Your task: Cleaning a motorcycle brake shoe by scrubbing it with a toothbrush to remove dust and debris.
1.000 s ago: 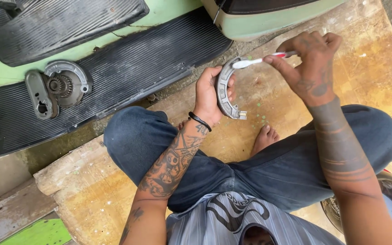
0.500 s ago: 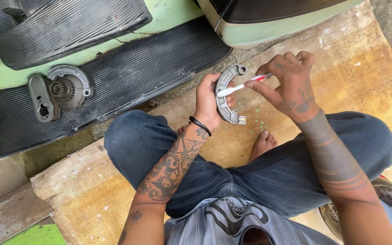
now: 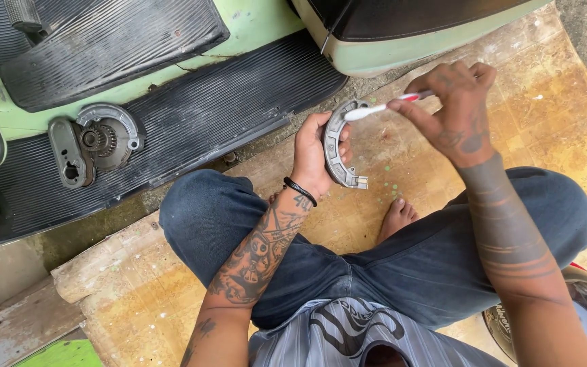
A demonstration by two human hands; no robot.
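Grey metal shoe (image 3: pixel 338 146); white-red toothbrush (image 3: pixel 383 106); black ribbed mats (image 3: pixel 191 115) on pale green scooter (image 3: pixel 266 20); dark blue jeans (image 3: pixel 402 265); black wristband (image 3: pixel 299 190); ochre floor (image 3: pixel 552 115).

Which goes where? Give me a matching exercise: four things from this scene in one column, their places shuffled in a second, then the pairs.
1. brake shoe
2. toothbrush
3. wristband
4. brake plate

a. on the ribbed black mat
b. pinched in the right hand
c. around the left forearm
d. gripped in the left hand

Pairs: 1-d, 2-b, 3-c, 4-a
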